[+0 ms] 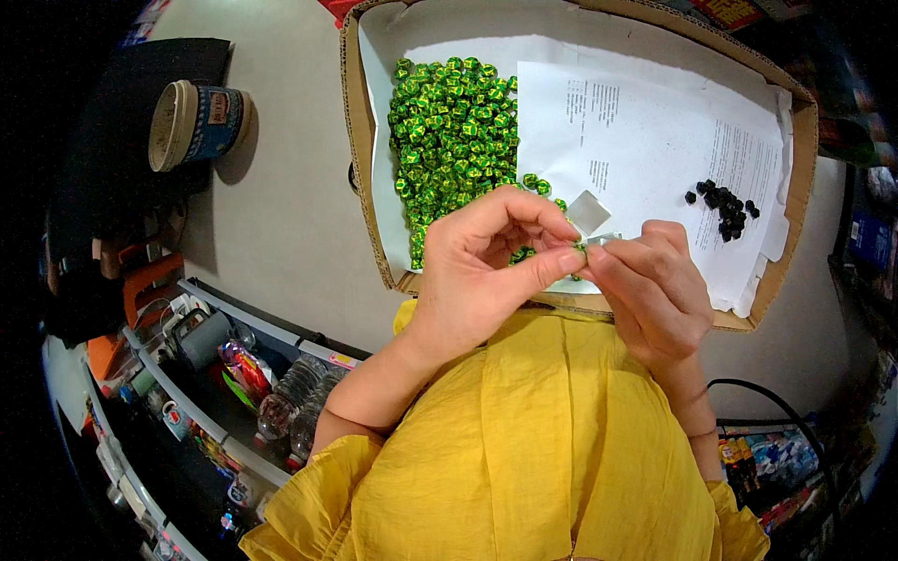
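A: What are the hands doing?
B: Both are pinched narrow mid-frame: the left hand (486, 266) and right hand (659, 294) meet, fingertips closed on a small piece of green foil (580, 249). What it encloses, I can't tell.
A: How to do that well?
B: I'd press lightly and fold evenly, so the foil doesn't tear, working above the shallow brown cardboard tray (366, 178). The shiny silver square (588, 213) just above the fingertips is best left uncreased.
A: And beyond?
B: Small black lumps (728, 208) sit right of centre; round green-and-yellow foil-wrapped pieces (454, 131) crowd the tray's left.
A: Any writing?
B: Fine print on the white paper sheet (650, 117), too small to read. Upper left, on the grey counter (290, 122), a pale plastic tub (178, 126) wears a blue label, its lettering unclear.
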Action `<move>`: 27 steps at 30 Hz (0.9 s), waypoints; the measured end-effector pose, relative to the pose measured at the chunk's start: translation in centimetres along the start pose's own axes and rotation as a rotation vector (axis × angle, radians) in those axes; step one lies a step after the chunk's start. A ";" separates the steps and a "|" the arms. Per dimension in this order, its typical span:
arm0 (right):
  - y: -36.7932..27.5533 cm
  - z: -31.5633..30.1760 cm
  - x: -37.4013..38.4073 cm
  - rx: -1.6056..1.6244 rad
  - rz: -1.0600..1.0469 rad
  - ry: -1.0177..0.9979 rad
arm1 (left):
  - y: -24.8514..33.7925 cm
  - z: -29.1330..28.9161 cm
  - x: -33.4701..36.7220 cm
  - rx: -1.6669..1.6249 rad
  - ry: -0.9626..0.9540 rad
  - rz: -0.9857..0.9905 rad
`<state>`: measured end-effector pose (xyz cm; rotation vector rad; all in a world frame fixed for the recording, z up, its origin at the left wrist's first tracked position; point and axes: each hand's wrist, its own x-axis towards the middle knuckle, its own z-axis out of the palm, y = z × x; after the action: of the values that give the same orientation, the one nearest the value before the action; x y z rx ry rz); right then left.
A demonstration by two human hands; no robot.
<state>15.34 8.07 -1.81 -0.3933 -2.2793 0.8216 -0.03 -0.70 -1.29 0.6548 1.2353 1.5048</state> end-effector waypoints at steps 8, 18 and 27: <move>0.2 0.0 0.9 -0.012 0.019 0.002 | 0.5 -0.5 0.6 0.005 -0.050 -0.154; 0.4 0.2 -0.7 0.893 0.389 0.142 | -0.9 -0.1 0.5 -0.071 -0.257 0.208; 0.6 -0.1 -0.4 0.915 0.426 0.030 | -1.2 0.3 0.7 -0.360 -0.319 -0.134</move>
<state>15.75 8.37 -2.33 -0.4426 -1.5628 1.9176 0.46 0.05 -2.41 0.5340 0.7285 1.4002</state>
